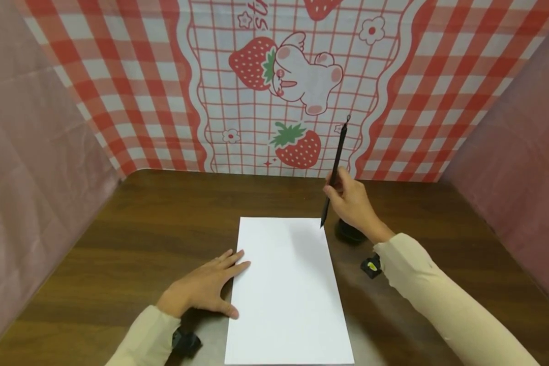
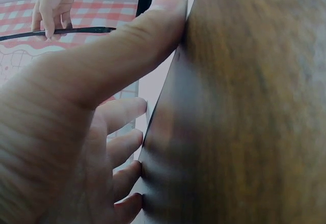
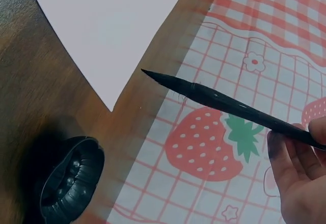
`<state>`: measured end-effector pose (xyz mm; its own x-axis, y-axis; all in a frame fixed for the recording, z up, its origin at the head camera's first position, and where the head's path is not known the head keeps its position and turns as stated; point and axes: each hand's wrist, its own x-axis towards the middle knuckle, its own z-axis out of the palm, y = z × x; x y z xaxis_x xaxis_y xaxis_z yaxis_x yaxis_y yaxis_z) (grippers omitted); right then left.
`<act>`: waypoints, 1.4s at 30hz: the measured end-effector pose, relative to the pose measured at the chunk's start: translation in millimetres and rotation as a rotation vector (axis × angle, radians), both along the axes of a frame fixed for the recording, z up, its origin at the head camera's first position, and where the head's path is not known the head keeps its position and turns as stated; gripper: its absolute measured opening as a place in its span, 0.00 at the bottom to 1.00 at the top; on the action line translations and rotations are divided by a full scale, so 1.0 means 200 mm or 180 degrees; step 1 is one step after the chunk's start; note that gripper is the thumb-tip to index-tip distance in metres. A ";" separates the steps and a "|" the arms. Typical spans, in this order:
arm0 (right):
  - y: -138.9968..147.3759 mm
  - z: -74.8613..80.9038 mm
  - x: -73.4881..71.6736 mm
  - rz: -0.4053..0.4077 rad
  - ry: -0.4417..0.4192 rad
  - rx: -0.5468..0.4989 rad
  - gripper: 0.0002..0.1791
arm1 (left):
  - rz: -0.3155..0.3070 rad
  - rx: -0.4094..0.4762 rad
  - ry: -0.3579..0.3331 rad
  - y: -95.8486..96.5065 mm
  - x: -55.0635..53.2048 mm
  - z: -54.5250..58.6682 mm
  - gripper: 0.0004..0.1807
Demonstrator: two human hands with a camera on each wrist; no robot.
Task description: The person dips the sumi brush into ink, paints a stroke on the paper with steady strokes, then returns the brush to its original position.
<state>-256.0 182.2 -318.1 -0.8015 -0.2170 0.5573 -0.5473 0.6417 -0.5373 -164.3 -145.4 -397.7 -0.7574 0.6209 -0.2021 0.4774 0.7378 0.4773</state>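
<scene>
Wooden table (image 1: 142, 229), brush (image 1: 340, 145) near paper (image 1: 288, 295), dish (image 3: 74, 178), inner ridges only from right wrist

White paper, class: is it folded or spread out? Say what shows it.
Spread out. In the head view, the white paper lies flat with no visible crease; the left hand rests at its left edge.

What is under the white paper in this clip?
Around the white paper, the brown wooden table shows, and the left hand rests at the sheet's left edge. Whatever lies directly beneath is covered, so it cannot be seen.
</scene>
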 end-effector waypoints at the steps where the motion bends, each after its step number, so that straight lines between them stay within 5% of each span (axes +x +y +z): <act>1: 0.01 0.00 0.00 -0.0039 -0.0018 0.0004 0.06 | -0.0006 0.0003 0.0004 0.00 0.00 0.00 0.58; 20: 0.21 -0.03 -0.01 -0.0668 0.0198 0.0097 0.06 | -0.0045 0.0031 0.0065 -0.01 -0.01 -0.03 0.58; 42: 0.30 -0.13 0.03 -0.0878 0.0190 -0.0029 0.06 | -0.0054 0.0008 0.0105 -0.01 -0.01 -0.03 0.57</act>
<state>-250.5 243.1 -343.2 -0.7952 0.0100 0.6062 -0.3836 0.7661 -0.5158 -166.7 -147.5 -404.5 -0.7531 0.6341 -0.1755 0.5053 0.7283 0.4628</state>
